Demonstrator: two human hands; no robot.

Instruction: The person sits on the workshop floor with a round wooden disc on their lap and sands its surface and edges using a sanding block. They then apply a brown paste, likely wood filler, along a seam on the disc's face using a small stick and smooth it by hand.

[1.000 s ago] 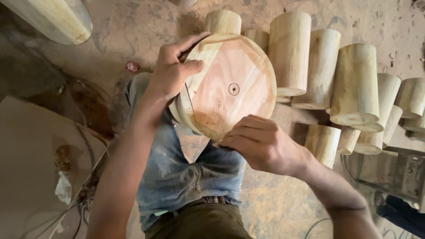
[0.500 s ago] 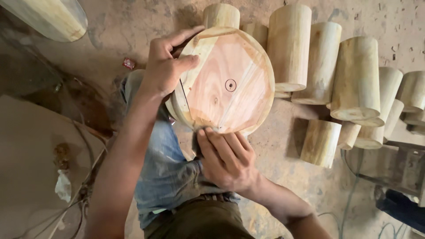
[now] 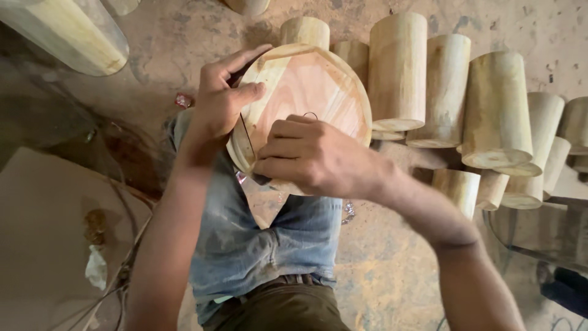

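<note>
Now wooden disc [image 3: 318,86] under both hands

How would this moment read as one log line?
left hand: grips round wooden disc rim | right hand: lies on its face | wooden cylinders: stand behind, on floor

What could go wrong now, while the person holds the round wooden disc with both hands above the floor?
1. The round wooden disc is held in the air, the left hand gripping its edge and the right hand lying on its face; a slip might drop it onto the person's legs.
2. A dark line near the left edge may be a crack, so pressure could perhaps split it.
3. The upright wooden cylinders stand close; a swing could topple them.
</note>
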